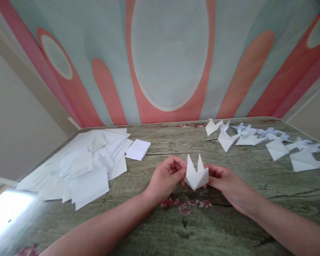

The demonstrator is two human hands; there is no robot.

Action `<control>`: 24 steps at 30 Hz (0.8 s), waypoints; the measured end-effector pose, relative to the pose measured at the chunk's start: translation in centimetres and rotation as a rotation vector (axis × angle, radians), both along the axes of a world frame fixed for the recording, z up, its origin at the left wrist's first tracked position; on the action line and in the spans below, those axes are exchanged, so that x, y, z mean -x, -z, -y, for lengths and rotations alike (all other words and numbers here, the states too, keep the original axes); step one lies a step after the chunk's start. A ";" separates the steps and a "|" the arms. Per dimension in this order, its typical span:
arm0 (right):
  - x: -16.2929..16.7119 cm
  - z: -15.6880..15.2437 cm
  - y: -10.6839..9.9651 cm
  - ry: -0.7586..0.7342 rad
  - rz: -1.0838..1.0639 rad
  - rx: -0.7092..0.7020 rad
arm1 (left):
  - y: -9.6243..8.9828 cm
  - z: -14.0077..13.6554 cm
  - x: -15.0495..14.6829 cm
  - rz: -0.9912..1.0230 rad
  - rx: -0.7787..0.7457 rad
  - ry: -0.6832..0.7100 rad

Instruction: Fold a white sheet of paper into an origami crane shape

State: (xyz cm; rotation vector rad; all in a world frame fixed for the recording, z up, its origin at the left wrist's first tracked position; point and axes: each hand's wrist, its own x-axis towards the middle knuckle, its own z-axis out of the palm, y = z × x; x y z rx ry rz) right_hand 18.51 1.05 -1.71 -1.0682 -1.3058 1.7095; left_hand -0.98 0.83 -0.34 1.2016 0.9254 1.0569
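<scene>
A white folded paper figure (pixel 196 177) is held between both hands above the middle of the table. Two narrow points rise from its top, and its lower edge comes to a point. My left hand (pixel 167 176) pinches its left side between thumb and fingers. On the right side, my right hand (pixel 224 181) grips the figure's edge, with some fingertips hidden behind the paper.
Loose white sheets (pixel 89 167) lie in an overlapping pile on the left. Beside them is a small folded paper square (pixel 138 149). Several finished-looking paper birds (pixel 252 137) stand along the right of the wood-patterned table (pixel 173 227). A patterned wall panel (pixel 170 60) rises behind.
</scene>
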 end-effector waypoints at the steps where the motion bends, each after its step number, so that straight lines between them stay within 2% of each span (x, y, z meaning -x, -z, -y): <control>1: 0.1 0.0 0.1 -0.005 -0.005 0.007 | 0.0 0.1 -0.1 0.000 -0.008 0.000; 7: 0.7 0.2 0.0 0.038 -0.079 0.059 | 0.0 0.4 -0.1 -0.018 -0.074 0.057; 11: 0.7 0.2 -0.2 0.108 -0.172 0.088 | -0.8 0.7 0.4 -0.129 -0.122 0.118; 14: 0.7 0.1 -0.2 0.125 -0.142 0.048 | -1.2 1.0 0.6 -0.234 -0.200 0.137; 19: 0.5 0.3 -0.3 0.089 -0.019 -0.038 | -0.6 1.0 0.4 -0.411 -0.264 0.030; 24: 0.1 0.6 -0.7 0.004 -0.067 -0.055 | -0.3 0.7 0.3 -0.515 -0.259 -0.079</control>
